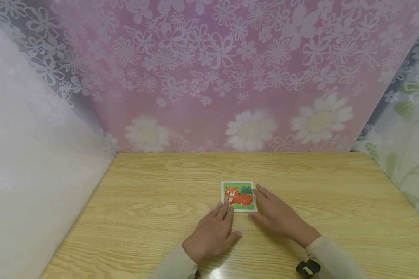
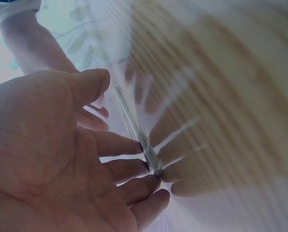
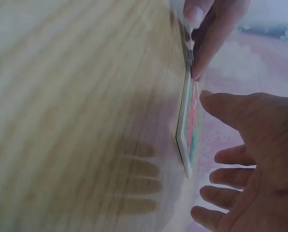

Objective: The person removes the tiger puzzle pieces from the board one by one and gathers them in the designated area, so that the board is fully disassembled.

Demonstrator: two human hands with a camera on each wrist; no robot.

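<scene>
A square picture board (image 1: 239, 197) with an orange tiger on green and a pale border lies flat on the table. My left hand (image 1: 212, 232) is at its near left corner, fingers extended, the fingertips over that edge and the thumb held out to the side. Beside the right edge is my right hand (image 1: 278, 214), its fingers fairly straight. In the right wrist view the board (image 3: 184, 121) shows a thin, pale side edge, and the fingers of the right hand (image 3: 260, 164) stand apart from it. The left wrist view shows the left fingertips along the board's edge.
The wood-grain table (image 1: 153, 201) has a glossy surface that reflects the hands. A pink flowered curtain (image 1: 202, 97) hangs along its far edge. Pale curtains (image 1: 38, 147) border the left side, and a leaf-patterned one (image 1: 405, 155) borders the right.
</scene>
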